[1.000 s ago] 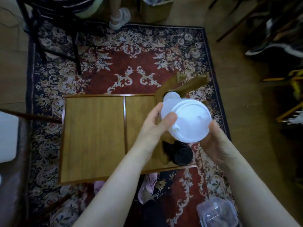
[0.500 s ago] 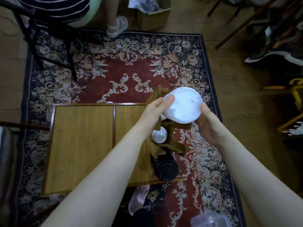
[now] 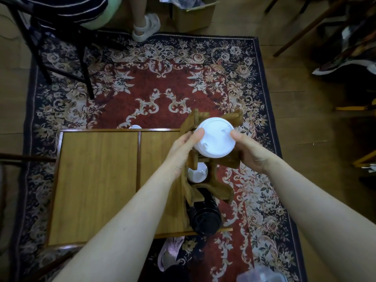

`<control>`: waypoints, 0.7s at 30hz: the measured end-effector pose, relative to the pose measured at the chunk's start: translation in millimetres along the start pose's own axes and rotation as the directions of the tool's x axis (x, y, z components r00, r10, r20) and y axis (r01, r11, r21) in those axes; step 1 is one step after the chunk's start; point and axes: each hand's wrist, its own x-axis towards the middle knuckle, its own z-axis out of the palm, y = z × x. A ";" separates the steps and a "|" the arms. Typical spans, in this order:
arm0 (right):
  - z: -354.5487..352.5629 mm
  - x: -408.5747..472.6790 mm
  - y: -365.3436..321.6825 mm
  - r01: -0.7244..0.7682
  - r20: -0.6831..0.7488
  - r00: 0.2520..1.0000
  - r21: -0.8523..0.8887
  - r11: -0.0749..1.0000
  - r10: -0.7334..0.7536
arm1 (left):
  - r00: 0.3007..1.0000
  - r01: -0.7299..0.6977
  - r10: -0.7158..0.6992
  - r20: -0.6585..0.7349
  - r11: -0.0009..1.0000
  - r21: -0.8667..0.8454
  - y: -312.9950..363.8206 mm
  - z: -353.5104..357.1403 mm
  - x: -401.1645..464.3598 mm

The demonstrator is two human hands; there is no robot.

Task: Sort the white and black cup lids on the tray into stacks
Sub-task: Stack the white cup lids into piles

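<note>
Where rug spreads, wooden tray sits.

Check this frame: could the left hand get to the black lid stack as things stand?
Probably not right now: the left hand and right hand both grip the white lid stack. The black lid stack lies uncovered below.

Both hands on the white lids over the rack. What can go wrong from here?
1. The white lid stack is held only at its rim, by the left hand and right hand; it may tilt or shed lids.
2. The wooden rack stands at the table's right edge; a bump might tip it onto the rug.
3. The black lid stack leans out of the rack; a jolt may spill it.
</note>
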 end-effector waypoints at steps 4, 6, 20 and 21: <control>0.5 6.2 7.0 -0.012 -0.011 1.000 0.025 1.000 0.012 | 1.000 -0.002 0.001 -0.031 1.000 -0.020 -8.9 -0.1 6.0; 0.1 8.1 9.6 -0.015 -0.004 1.000 0.024 1.000 0.015 | 0.999 -0.009 0.008 -0.041 0.999 -0.031 -8.7 0.2 5.4; -1.4 24.9 21.6 -0.062 -0.123 0.990 0.018 0.998 0.063 | 0.990 0.063 -0.049 -0.132 0.993 0.099 -30.0 -4.9 26.5; -0.5 23.5 20.2 -0.040 -0.145 0.989 0.017 0.999 0.042 | 0.990 0.046 -0.031 -0.134 0.993 0.112 -29.6 -4.1 26.0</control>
